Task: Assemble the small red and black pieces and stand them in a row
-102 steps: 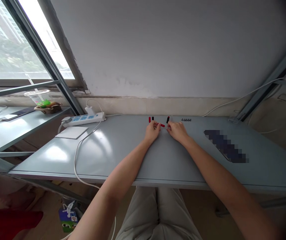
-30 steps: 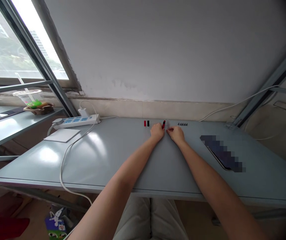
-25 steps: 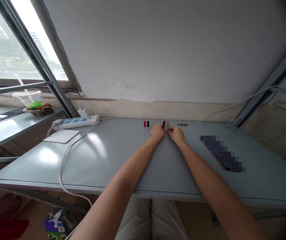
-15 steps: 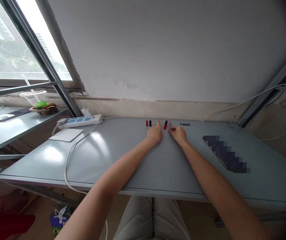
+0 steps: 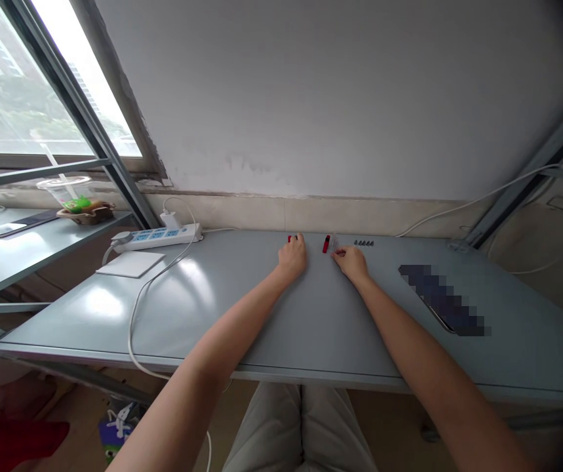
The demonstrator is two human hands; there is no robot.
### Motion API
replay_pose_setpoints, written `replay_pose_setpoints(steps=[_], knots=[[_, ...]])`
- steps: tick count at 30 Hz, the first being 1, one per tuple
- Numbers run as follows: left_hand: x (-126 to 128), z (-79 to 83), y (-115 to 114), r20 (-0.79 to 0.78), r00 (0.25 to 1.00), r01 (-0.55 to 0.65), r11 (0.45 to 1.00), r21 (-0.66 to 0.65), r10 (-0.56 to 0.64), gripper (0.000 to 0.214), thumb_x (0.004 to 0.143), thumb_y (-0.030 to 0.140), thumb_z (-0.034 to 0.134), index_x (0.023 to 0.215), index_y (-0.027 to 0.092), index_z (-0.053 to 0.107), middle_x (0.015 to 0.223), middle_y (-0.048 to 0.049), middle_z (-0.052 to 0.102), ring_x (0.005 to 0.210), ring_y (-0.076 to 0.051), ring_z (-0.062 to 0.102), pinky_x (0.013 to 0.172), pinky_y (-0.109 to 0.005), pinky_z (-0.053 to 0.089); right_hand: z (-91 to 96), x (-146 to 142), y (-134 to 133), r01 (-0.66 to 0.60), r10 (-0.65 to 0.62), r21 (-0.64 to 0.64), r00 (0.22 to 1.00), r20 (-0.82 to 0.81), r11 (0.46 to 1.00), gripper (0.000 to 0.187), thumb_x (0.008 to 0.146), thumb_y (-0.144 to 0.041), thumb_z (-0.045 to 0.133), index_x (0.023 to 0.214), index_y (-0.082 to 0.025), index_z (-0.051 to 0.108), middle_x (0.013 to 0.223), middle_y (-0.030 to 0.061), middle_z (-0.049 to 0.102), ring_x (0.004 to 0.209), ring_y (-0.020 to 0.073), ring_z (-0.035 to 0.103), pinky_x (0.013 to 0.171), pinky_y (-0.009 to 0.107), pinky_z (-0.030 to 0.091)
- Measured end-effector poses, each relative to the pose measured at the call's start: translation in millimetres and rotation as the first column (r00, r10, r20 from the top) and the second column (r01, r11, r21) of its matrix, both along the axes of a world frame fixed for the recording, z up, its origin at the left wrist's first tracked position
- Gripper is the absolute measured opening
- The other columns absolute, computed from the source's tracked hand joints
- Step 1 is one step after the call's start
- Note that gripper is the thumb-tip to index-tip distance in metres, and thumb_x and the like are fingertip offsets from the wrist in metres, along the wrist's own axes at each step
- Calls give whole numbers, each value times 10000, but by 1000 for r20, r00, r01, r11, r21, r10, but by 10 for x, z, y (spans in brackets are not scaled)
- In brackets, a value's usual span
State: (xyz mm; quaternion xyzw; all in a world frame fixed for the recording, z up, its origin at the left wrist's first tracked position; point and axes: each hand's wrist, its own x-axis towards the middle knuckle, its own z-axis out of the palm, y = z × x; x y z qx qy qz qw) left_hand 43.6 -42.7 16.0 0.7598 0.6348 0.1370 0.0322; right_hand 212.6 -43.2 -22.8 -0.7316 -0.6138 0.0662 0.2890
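Observation:
My left hand (image 5: 293,258) rests at the back of the desk, its fingers closed around a small black cylinder (image 5: 295,238) that is mostly hidden. Just left of those fingertips, the top of a small red cylinder (image 5: 290,238) shows. A red-and-black piece (image 5: 326,244) lies between my two hands. Beside it is a small clear plastic piece (image 5: 334,242), and my right hand (image 5: 351,261) pinches its near end; the exact grip is too small to make out. Several small dark pieces (image 5: 364,243) sit in a row to the right of my right hand.
A pixelated, phone-like flat object (image 5: 443,300) lies on the right of the desk (image 5: 310,328). On the left are a power strip (image 5: 158,237), a white flat square (image 5: 131,265) and a white cable (image 5: 136,308) over the front edge. The wall stands close behind.
My left hand has moved left, from beside the red-and-black piece to the black cylinder, and its extended finger has curled in. My right hand has stayed in place.

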Motion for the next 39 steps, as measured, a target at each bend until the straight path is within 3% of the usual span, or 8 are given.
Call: replay_pose_setpoints(steps=[4, 14, 20, 24, 27, 30, 35, 39], knots=[[-23, -14, 43, 3, 1000, 0, 1000, 21, 0, 286, 832, 100, 313, 1075, 131, 461, 1032, -154, 569, 891, -226, 588, 692, -310, 437, 15, -8, -13, 3, -3, -25, 1000, 7, 1000, 248, 765, -348, 550, 906, -186, 675, 866, 75, 666, 846, 200, 605, 719, 286, 443], [-386, 174, -120, 186, 982, -50, 994, 92, 32, 242, 872, 220, 293, 985, 187, 504, 862, -95, 611, 806, -214, 574, 651, -305, 411, 169, -23, -160, 28, 16, -199, 976, 218, 979, 302, 801, -345, 503, 974, -129, 622, 945, 138, 638, 900, 244, 589, 723, 319, 433], [-672, 146, -35, 185, 980, 16, 951, 310, -77, 296, 872, 224, 316, 1127, 162, 453, 1148, -118, 530, 1052, -194, 487, 844, -306, 398, 293, -176, -318, -9, 71, -206, 953, 295, 979, 248, 828, -293, 455, 876, -135, 640, 888, 157, 636, 832, 251, 600, 666, 325, 428], [-696, -8, -14, 37, 977, 197, 950, 243, -212, 397, 857, 239, 355, 1245, 169, 398, 1344, -100, 389, 1226, -200, 348, 988, -331, 309, 293, -285, -370, -148, 178, -126, 946, 273, 981, 251, 841, -324, 441, 818, -160, 630, 803, 114, 635, 764, 223, 595, 639, 303, 416], [-678, -107, -25, -10, 944, 325, 925, 198, -330, 427, 865, 245, 328, 1284, 176, 371, 1387, -92, 343, 1252, -196, 324, 1007, -338, 295, 250, -392, -407, -386, 374, 12, 899, 227, 922, 260, 843, -361, 453, 956, -177, 597, 910, 89, 618, 823, 197, 575, 694, 296, 420], [-672, -163, -7, -25, 938, 346, 924, 162, -347, 465, 857, 192, 302, 1319, 152, 334, 1411, -98, 315, 1295, -194, 269, 1035, -341, 259, 175, -515, -432, -559, 524, 96, 815, 248, 824, 349, 834, -387, 479, 1120, -196, 543, 1046, 97, 571, 959, 208, 530, 817, 331, 397], [-722, -206, 92, -66, 964, 259, 966, -10, -259, 498, 851, 144, 261, 1347, 110, 290, 1431, -114, 277, 1335, -210, 186, 1058, -358, 210, 61, -622, -404, -661, 627, 68, 735, 258, 747, 225, 847, -334, 480, 968, -204, 618, 971, 69, 574, 965, 199, 510, 853, 353, 374], [-779, -200, 188, -62, 974, 217, 976, -9, -217, 448, 871, 179, 248, 1306, 162, 355, 1389, -105, 357, 1299, -225, 264, 1020, -398, 255, 35, -615, -373, -689, 661, 81, 717, 221, 720, 172, 843, -275, 492, 914, -192, 625, 938, 64, 579, 943, 185, 513, 830, 337, 385]])
